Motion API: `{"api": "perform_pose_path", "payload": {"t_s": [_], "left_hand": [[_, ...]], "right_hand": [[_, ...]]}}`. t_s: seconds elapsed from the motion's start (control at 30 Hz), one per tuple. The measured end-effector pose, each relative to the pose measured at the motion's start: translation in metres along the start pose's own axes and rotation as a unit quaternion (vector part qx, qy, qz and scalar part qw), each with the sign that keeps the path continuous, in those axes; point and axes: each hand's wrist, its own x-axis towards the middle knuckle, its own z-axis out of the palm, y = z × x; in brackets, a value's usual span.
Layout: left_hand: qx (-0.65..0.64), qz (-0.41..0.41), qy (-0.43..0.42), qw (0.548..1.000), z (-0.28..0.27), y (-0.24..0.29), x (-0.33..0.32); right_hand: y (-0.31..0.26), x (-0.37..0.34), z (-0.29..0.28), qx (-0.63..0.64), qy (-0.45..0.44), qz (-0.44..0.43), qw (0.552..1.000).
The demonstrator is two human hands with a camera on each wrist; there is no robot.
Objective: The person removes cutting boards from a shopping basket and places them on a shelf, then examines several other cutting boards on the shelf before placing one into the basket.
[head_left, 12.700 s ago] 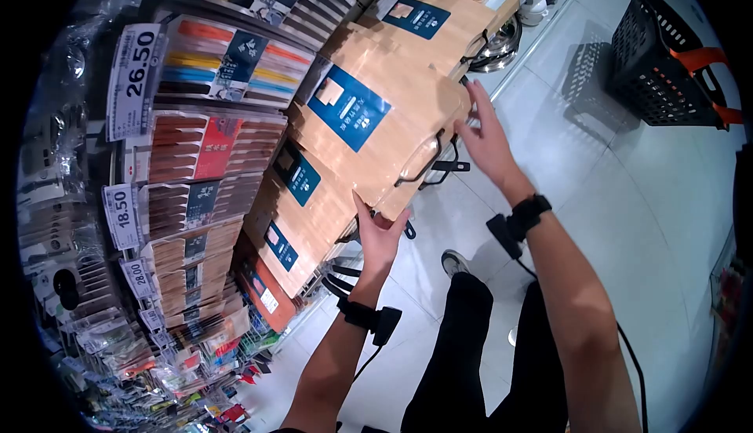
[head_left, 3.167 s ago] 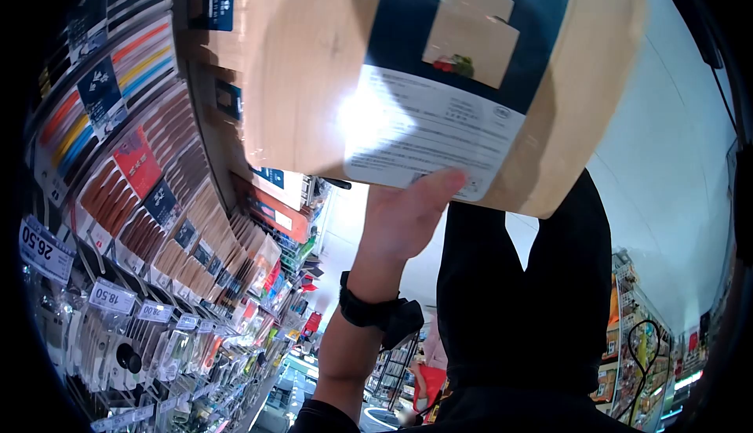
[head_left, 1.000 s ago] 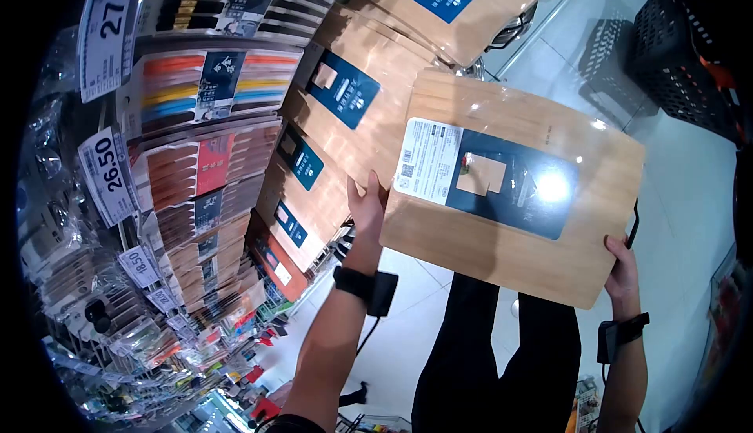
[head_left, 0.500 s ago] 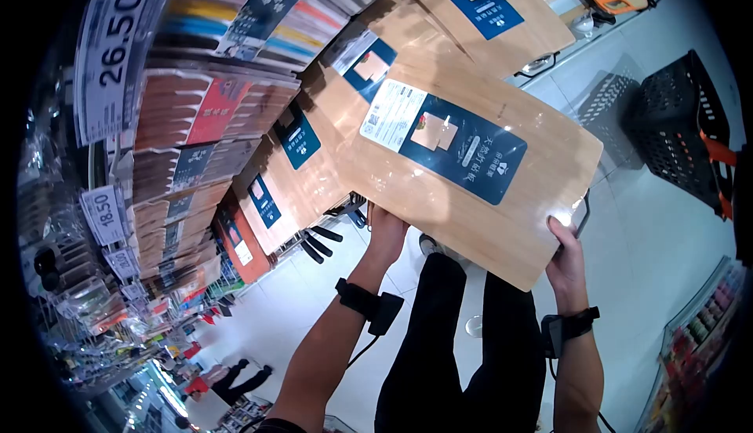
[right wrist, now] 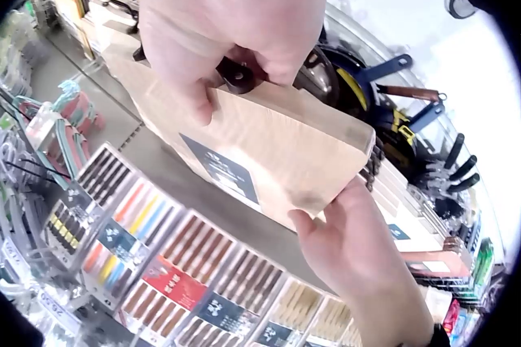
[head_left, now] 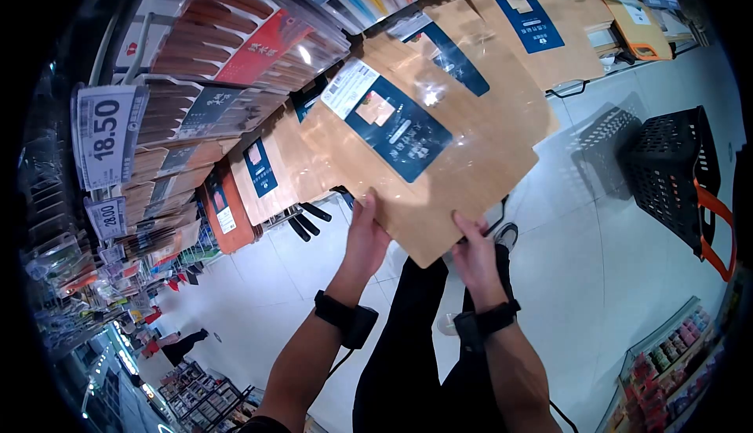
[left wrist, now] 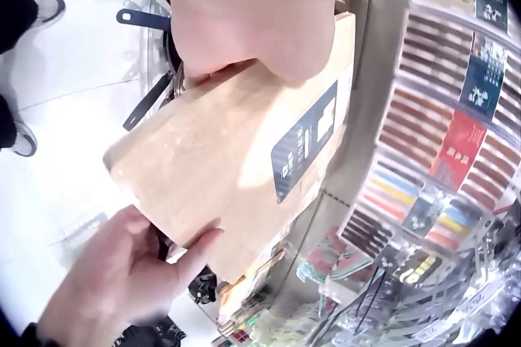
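A wrapped wooden board (head_left: 459, 190) with a blue and white label overlaps the row of similar boards (head_left: 510, 123) on the shelf. At its near left edge, the left hand (head_left: 366, 241) holds on, thumb on top. The right hand (head_left: 477, 260) grips the edge beside the black handle, thumb on the upper face. In the left wrist view, the board (left wrist: 195, 160) lies between the left hand (left wrist: 252, 13) and right hand (left wrist: 122, 270). The right wrist view shows the right hand (right wrist: 232, 17) around the handle (right wrist: 236, 76). Whether the board rests on those beneath is unclear.
Packaged knives (head_left: 212, 41) hang above the boards at left, with a price tag (head_left: 107, 136). A black basket (head_left: 671, 178) with orange handles stands on the floor at right. Pans and black-handled utensils (right wrist: 452, 164) sit below the shelf edge.
The board has moved left and in over the shelf boards from in front of the body. The right hand has come closer to the left, still gripping the handle end. The view has shifted.
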Motion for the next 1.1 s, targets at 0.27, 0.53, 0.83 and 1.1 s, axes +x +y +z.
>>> {"api": "perform_pose_path", "payload": {"t_s": [0.27, 0.53, 0.83, 1.1], "left_hand": [[0.019, 0.133, 0.161, 0.978, -0.081, 0.038, -0.002], [0.081, 0.14, 0.194, 0.968, -0.168, 0.055, -0.031], [0.153, 0.144, 0.222, 0.952, -0.211, 0.079, 0.02], [0.134, 0.188, 0.174, 0.957, -0.223, 0.08, 0.084]], "right_hand": [[0.075, 0.006, 0.011, -0.001, -0.109, 0.061, 0.992], [0.066, 0.015, 0.027, -0.192, -0.089, 0.103, 0.972], [-0.002, 0.041, -0.024, -0.084, 0.12, -0.148, 0.978], [-0.029, 0.081, -0.005, 0.053, 0.02, -0.009, 0.998]]}}
